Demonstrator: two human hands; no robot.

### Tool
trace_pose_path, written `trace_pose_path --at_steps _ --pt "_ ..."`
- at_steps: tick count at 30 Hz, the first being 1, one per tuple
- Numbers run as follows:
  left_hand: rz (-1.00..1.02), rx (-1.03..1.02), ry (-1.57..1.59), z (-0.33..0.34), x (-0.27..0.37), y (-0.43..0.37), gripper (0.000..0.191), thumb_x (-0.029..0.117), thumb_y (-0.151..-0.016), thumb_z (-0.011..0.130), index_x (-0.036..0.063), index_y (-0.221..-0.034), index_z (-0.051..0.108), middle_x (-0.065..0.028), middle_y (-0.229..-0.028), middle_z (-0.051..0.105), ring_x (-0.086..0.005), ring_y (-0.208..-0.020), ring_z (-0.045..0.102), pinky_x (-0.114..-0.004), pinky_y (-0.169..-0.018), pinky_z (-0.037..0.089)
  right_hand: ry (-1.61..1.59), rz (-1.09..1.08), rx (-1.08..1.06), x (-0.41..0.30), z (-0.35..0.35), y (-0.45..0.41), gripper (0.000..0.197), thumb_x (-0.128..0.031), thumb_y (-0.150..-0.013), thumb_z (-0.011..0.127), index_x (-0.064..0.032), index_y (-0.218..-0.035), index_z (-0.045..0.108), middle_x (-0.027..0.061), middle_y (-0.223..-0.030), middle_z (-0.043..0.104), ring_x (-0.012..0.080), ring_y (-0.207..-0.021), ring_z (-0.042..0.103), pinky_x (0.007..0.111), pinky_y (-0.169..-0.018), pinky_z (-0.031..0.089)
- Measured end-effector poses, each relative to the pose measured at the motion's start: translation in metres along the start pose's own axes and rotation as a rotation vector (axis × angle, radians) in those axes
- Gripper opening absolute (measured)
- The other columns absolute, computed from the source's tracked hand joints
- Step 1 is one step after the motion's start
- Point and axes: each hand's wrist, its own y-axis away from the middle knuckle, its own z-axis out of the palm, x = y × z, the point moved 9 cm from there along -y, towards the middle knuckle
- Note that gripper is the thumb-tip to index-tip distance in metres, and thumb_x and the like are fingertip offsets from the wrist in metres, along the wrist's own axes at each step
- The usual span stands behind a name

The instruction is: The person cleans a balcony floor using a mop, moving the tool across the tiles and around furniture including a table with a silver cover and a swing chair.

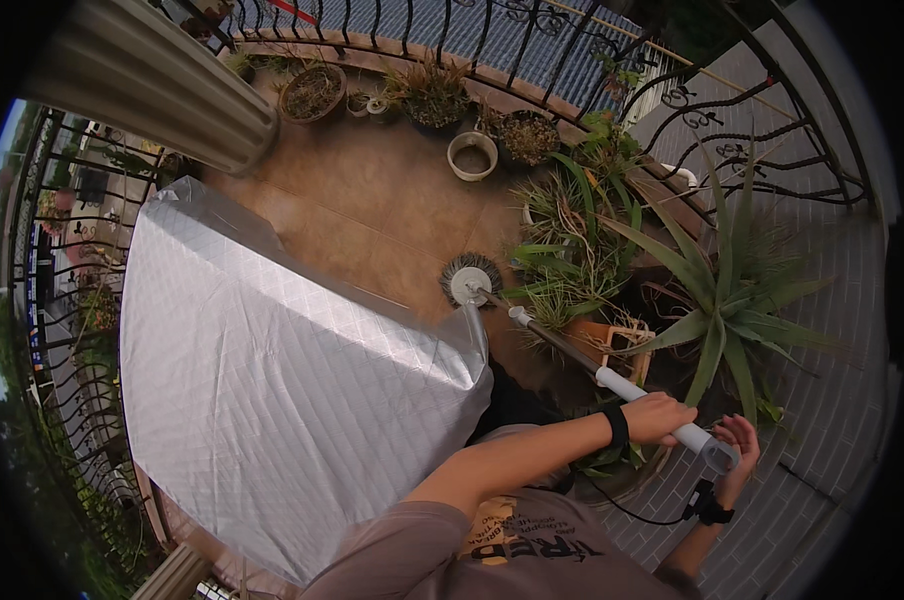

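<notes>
A long-handled round mop or brush (563, 343) slants across the floor, with a white disc head (470, 286) ringed by grey strands or bristles. My left hand (658, 418), with a black band at its wrist, is closed around the white upper sleeve of the pole. At the pole's hollow end is my right hand (741, 444), its fingers curved behind and beside the tube. The tube hides part of that palm, so its grip is unclear. Beside the mop head, a silver quilted cover (294, 390) drapes over something large whose shape stays hidden.
Potted plants line the curved iron railing (489, 45), among them a round clay pot (313, 94) and a cream pot (472, 156). A big spiky aloe-like plant (714, 315) spreads close to my hands. A fluted column (159, 82) rises at upper left. Brown tiles (377, 199) cover the floor.
</notes>
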Motion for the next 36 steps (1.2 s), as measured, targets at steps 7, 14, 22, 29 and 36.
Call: trace_pose_path --at_steps 7,14,22,29,36 --pt "-0.104 0.014 0.074 -0.031 -0.040 -0.007 0.033 0.017 -0.074 0.069 0.0054 -0.098 0.049 -0.0122 -0.087 0.061 -0.0348 -0.085 0.060 -0.046 -0.073 0.046 1.015 -0.046 -0.166 -0.161 0.097 -0.050 0.063 -0.025 -0.064 0.080 -0.0010 -0.118 0.058 0.0202 -0.099 0.065 0.0303 -0.085 0.064 0.036 -0.074 0.049" --pt "-0.112 -0.124 -0.183 0.047 -0.051 -0.006 0.030 0.015 -0.080 0.065 0.0056 -0.105 0.051 -0.0113 -0.096 0.058 -0.0285 -0.091 0.057 -0.042 -0.075 0.044 1.034 0.206 -0.483 -0.106 0.100 -0.026 0.057 -0.008 -0.054 0.077 -0.0077 -0.109 0.065 0.0209 -0.084 0.065 0.0361 -0.077 0.064 0.041 -0.072 0.051" --pt "-0.394 0.023 -0.279 -0.025 -0.091 0.021 0.031 0.011 -0.081 0.060 0.0035 -0.108 0.049 -0.0145 -0.104 0.054 -0.0326 -0.101 0.053 -0.043 -0.087 0.041 1.019 -0.060 -0.585 -0.111 0.155 -0.094 0.059 -0.002 -0.056 0.073 -0.0099 -0.114 0.064 0.0213 -0.074 0.062 0.0357 -0.068 0.062 0.040 -0.064 0.051" --pt "-0.554 0.759 0.301 -0.191 -0.054 0.165 0.048 0.010 -0.082 0.053 -0.0039 -0.127 0.045 -0.0244 -0.125 0.051 -0.0355 -0.117 0.050 -0.039 -0.099 0.039 1.049 -0.575 -0.743 -0.105 0.348 -0.192 0.064 -0.012 -0.071 0.071 -0.0122 -0.130 0.049 0.0155 -0.071 0.063 0.0327 -0.066 0.062 0.043 -0.059 0.050" --pt "-0.309 1.631 0.561 -0.194 -0.007 0.265 0.014 -0.005 -0.087 0.045 -0.0007 -0.093 0.058 -0.0060 -0.090 0.061 -0.0119 -0.084 0.058 -0.024 -0.076 0.045 0.798 -0.675 -0.650 -0.148 0.601 -0.203 0.036 -0.026 -0.077 0.069 -0.0065 -0.103 0.052 0.0186 -0.079 0.065 0.0395 -0.078 0.064 0.047 -0.069 0.052"
